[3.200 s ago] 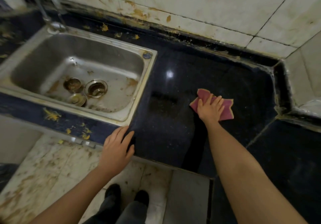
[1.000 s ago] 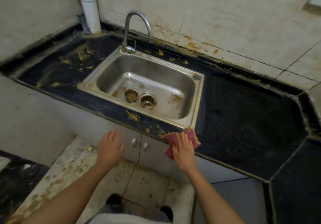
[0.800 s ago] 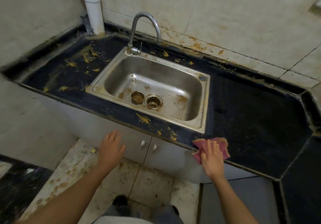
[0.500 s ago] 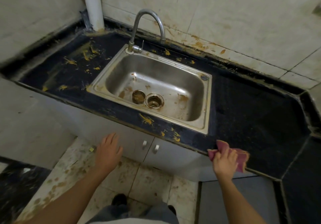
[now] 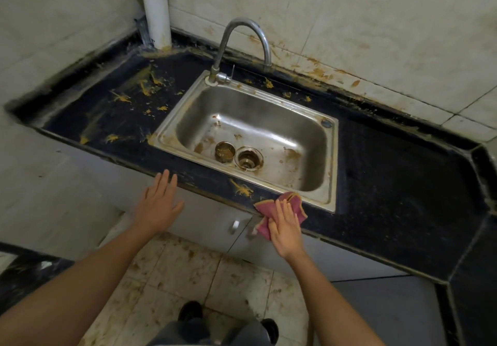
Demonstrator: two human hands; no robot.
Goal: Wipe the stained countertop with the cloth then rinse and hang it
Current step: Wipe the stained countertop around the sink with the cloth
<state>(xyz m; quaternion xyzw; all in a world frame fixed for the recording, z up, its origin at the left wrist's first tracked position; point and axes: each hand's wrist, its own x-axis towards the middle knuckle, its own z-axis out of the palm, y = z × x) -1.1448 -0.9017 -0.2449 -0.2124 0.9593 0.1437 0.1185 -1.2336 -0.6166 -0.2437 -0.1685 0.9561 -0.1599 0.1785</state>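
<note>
The right hand (image 5: 286, 228) is pressing the pink cloth (image 5: 295, 203) with flat, straight fingers onto the countertop (image 5: 403, 184) at its front edge, just before the sink (image 5: 334, 157). The left hand (image 5: 158, 207) is hovering released, fingers spread, by that edge. Yellow stains (image 5: 242, 189) are showing just left of the cloth.

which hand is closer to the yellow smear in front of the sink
Right. The right hand presses the cloth just right of the smear; the open left hand is farther off to its left.
</note>
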